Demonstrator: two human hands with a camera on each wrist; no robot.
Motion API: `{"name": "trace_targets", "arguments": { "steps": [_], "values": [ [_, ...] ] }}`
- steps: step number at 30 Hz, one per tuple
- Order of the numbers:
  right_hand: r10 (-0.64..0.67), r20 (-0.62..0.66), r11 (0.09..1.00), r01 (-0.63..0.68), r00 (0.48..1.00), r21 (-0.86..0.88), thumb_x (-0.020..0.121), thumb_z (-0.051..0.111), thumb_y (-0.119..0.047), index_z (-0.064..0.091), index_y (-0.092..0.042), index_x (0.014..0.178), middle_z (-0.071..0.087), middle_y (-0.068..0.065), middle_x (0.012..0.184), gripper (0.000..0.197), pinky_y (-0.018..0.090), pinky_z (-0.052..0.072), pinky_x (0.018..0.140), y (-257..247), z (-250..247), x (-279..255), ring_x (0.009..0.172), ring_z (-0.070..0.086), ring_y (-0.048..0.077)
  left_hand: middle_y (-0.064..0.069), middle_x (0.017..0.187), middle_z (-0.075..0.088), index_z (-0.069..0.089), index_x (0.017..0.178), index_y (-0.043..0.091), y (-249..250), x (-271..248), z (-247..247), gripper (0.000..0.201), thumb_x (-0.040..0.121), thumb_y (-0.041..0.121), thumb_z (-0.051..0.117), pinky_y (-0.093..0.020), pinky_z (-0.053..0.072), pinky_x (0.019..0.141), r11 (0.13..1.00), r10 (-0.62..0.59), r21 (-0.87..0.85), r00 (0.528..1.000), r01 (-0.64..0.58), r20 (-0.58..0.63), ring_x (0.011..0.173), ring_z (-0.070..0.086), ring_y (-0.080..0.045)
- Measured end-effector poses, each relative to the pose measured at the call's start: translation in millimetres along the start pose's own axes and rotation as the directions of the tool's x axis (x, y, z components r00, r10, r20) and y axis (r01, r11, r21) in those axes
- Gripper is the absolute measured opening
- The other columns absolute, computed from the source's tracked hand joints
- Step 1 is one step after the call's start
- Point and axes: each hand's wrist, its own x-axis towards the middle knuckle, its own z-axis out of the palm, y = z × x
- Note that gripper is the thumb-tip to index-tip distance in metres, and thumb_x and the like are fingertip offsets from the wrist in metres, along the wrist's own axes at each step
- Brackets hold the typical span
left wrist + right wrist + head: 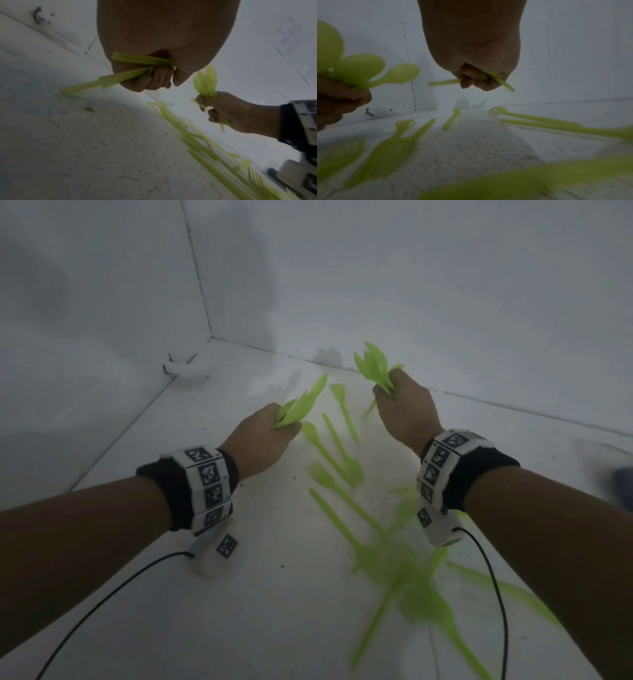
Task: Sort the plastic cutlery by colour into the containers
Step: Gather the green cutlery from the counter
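Note:
My left hand (263,436) grips a bunch of lime-green plastic spoons (301,404), their bowls fanned out up and to the right. Its fist shows in the left wrist view, curled round the green handles (137,63). My right hand (404,405) grips a second bunch of green spoons (371,368), bowls pointing up. In the right wrist view its fingers (476,78) curl round the thin green handles (503,82), and the left hand's spoon bowls (359,69) appear at the left. Both fists hover above the white table (212,594). No container shows.
Several loose green forks and knives (342,457) lie on the table between and below my hands, with a blurred heap (407,583) nearer me. White walls meet in a corner (210,337) at the back left. A blurred white lump (185,368) sits there.

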Motion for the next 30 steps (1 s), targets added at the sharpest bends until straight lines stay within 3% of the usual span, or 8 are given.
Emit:
{"name": "trace_targets", "arguments": {
  "steps": [3, 6, 9, 12, 15, 20, 25, 30],
  "values": [
    [0.103, 0.062, 0.995, -0.103, 0.993, -0.008, 0.098, 0.056, -0.022, 0.046, -0.019, 0.117, 0.056, 0.001, 0.079, 0.022, 0.035, 0.041, 0.069, 24.9, -7.7, -14.0, 0.074, 0.057, 0.028, -0.006, 0.086, 0.059, 0.056, 0.095, 0.007, -3.9, 7.5, 5.4, 0.030, 0.104, 0.034, 0.050, -0.038, 0.043, 0.073, 0.992, 0.007, 0.127, 0.999, -0.012, 0.039, 0.081, 0.056, -0.027],
    [0.165, 0.102, 0.985, -0.160, 0.981, -0.059, 0.095, 0.060, -0.025, 0.051, -0.015, 0.119, 0.062, 0.006, 0.094, 0.027, 0.036, 0.045, 0.075, 45.4, -12.9, -27.1, 0.089, 0.060, 0.032, -0.008, 0.092, 0.062, 0.057, 0.094, 0.009, -5.3, 12.2, 9.6, 0.026, 0.105, 0.031, 0.047, -0.040, 0.046, 0.081, 0.973, 0.028, 0.227, 0.996, -0.047, 0.086, 0.088, 0.059, -0.030],
    [0.174, 0.101, 0.984, -0.172, 0.979, -0.037, 0.096, 0.058, -0.022, 0.033, -0.017, 0.148, 0.060, 0.010, 0.100, 0.059, 0.040, 0.050, 0.081, 53.6, -17.7, -36.6, 0.091, 0.059, 0.034, -0.004, 0.087, 0.058, 0.050, 0.086, 0.016, -6.4, 15.1, 14.9, 0.020, 0.104, 0.023, 0.046, -0.038, 0.043, 0.077, 0.955, 0.052, 0.286, 0.993, -0.079, 0.102, 0.088, 0.058, -0.031],
    [0.201, 0.067, 0.979, -0.199, 0.977, -0.042, 0.097, 0.057, -0.022, 0.024, -0.013, 0.156, 0.055, 0.011, 0.106, 0.068, 0.041, 0.050, 0.086, 60.1, -27.3, -36.3, 0.099, 0.059, 0.037, -0.003, 0.098, 0.060, 0.056, 0.095, 0.022, -2.5, 14.5, 21.6, 0.014, 0.103, 0.018, 0.046, -0.031, 0.039, 0.081, 0.947, 0.048, 0.308, 0.987, -0.094, 0.155, 0.100, 0.058, -0.029],
    [0.271, 0.013, 0.963, -0.271, 0.963, 0.010, 0.097, 0.058, -0.024, 0.039, -0.009, 0.145, 0.059, 0.011, 0.112, 0.054, 0.041, 0.049, 0.083, 68.9, -40.6, -34.5, 0.098, 0.057, 0.034, -0.011, 0.128, 0.063, 0.061, 0.129, 0.017, 5.7, 17.9, 29.2, 0.031, 0.103, 0.020, 0.045, -0.032, 0.041, 0.097, 0.932, 0.012, 0.350, 0.976, -0.091, 0.219, 0.122, 0.056, -0.031],
    [0.384, -0.052, 0.919, -0.376, 0.922, 0.115, 0.094, 0.061, -0.022, 0.053, -0.006, 0.122, 0.059, 0.009, 0.105, 0.033, 0.035, 0.045, 0.072, 86.7, -59.0, -42.3, 0.089, 0.055, 0.027, -0.001, 0.093, 0.058, 0.052, 0.086, 0.026, 30.3, 20.4, 44.5, 0.017, 0.102, 0.024, 0.047, -0.032, 0.037, 0.077, 0.952, 0.033, 0.290, 0.975, -0.098, 0.221, 0.101, 0.060, -0.030],
    [0.389, -0.081, 0.915, -0.374, 0.918, 0.149, 0.096, 0.056, -0.022, 0.057, -0.008, 0.080, 0.052, 0.005, 0.070, 0.021, 0.031, 0.035, 0.056, 104.3, -77.5, -60.7, 0.065, 0.048, 0.024, 0.002, 0.074, 0.056, 0.049, 0.075, 0.022, 41.3, 18.1, 53.5, 0.032, 0.100, 0.041, 0.055, -0.032, 0.038, 0.064, 0.986, 0.098, 0.129, 0.993, -0.106, 0.070, 0.071, 0.055, -0.020],
    [0.384, -0.109, 0.916, -0.363, 0.917, 0.169, 0.095, 0.057, -0.024, 0.054, -0.011, 0.076, 0.048, 0.007, 0.069, 0.024, 0.034, 0.032, 0.059, 112.2, -88.2, -84.6, 0.063, 0.043, 0.023, 0.002, 0.068, 0.057, 0.053, 0.079, 0.019, 50.4, 16.1, 61.5, 0.028, 0.101, 0.034, 0.056, -0.030, 0.043, 0.062, 0.991, 0.121, -0.069, 0.991, -0.117, 0.056, 0.059, 0.053, -0.018]
  ]
}}
